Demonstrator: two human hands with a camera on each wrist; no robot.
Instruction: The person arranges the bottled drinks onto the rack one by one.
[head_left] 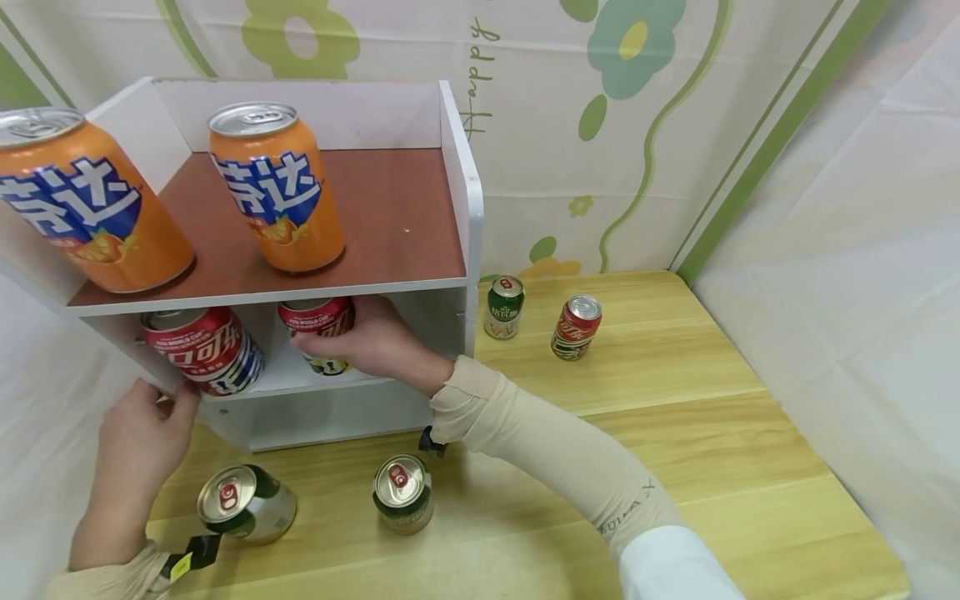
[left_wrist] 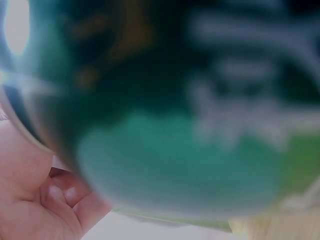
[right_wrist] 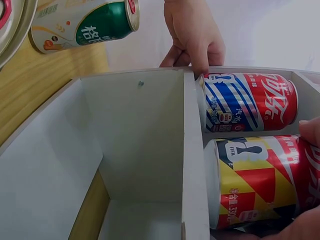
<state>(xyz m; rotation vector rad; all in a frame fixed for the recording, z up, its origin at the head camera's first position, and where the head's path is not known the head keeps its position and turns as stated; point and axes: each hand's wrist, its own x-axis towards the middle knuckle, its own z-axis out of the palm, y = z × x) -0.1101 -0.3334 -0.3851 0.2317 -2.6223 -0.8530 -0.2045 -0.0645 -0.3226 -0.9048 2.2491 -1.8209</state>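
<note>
My right hand (head_left: 382,337) grips a red cola can (head_left: 313,318) on the middle level of a small white shelf unit (head_left: 474,208). In the right wrist view this can (right_wrist: 255,175) has a yellow, red and black check pattern. A second cola can (head_left: 206,350), striped blue and white, leans beside it at the left. My left hand (head_left: 146,437) holds the unit's left side edge at the middle board, the thumb close to that striped can's base. In the left wrist view, a blurred green can (left_wrist: 175,165) hides most of that hand.
Two orange soda cans (head_left: 277,192) stand on the unit's reddish top board. On the wooden table (head_left: 720,450), two green-and-white cans (head_left: 401,492) stand in front of the unit. Right of it are a small green can (head_left: 504,308) and a small cola can (head_left: 576,329).
</note>
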